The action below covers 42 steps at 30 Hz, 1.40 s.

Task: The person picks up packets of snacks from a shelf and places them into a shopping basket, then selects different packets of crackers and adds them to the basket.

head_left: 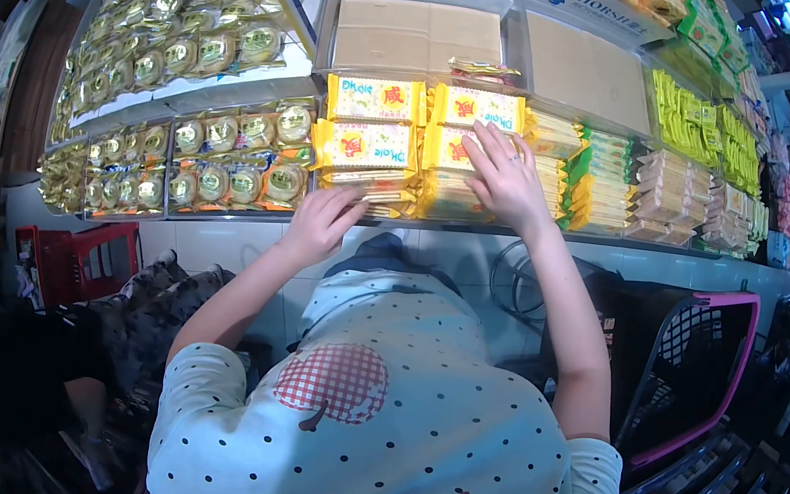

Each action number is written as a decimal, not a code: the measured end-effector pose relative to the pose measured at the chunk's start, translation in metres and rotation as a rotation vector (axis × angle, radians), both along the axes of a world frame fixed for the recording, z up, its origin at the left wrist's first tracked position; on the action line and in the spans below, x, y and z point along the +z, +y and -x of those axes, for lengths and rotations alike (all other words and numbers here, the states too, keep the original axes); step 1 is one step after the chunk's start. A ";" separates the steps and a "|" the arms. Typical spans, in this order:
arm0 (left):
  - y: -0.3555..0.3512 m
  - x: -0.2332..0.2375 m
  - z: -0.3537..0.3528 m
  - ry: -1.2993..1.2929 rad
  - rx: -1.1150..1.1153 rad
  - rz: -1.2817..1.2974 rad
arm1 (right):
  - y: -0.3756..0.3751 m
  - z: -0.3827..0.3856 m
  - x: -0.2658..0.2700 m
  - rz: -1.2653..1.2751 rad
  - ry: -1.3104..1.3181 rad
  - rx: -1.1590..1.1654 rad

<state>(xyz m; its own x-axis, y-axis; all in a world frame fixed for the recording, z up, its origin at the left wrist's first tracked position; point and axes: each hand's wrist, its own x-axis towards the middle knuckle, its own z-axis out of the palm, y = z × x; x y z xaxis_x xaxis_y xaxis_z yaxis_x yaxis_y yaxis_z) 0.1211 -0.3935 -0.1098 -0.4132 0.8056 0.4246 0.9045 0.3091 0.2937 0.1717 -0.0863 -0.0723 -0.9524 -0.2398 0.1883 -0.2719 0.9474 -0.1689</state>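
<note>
Yellow-and-white snack packets (369, 145) lie in stacked rows in a clear shelf bin. My right hand (508, 180) rests with spread fingers on the right-hand packets (449, 148), below another yellow packet (480, 109). At the front left of the bin, my left hand (322, 224) touches the edge of the packets standing below the top ones; its fingers are slightly bent and apart. Neither hand has a packet lifted. The undersides of both hands' fingertips are hidden.
Round wrapped cakes (219, 134) fill bins on the left. Green packets (681, 115) and brown packets (666, 189) sit to the right. Brown cardboard (419, 36) lies behind. Below are a red basket (100, 261), a pink-rimmed black basket (749, 347) and another person's legs (169, 306).
</note>
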 end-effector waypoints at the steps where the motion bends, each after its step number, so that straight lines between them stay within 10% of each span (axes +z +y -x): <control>1: -0.002 -0.003 -0.006 0.000 0.000 0.000 | 0.000 -0.001 0.000 0.000 0.000 0.000; 20: -0.003 -0.027 -0.032 -0.189 0.070 -0.088 | -0.111 -0.001 -0.039 -0.141 -0.015 0.227; 42: 0.011 -0.034 -0.021 -0.264 0.179 0.125 | -0.095 0.009 -0.033 0.378 -0.067 -0.017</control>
<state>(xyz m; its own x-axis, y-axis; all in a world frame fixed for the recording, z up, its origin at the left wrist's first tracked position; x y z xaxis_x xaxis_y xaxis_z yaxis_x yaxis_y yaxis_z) 0.1425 -0.3822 -0.1436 -0.6354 0.7493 0.1867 0.7303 0.5045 0.4606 0.1631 -0.1808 -0.1053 -0.9688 -0.1491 0.1977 -0.2330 0.8195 -0.5236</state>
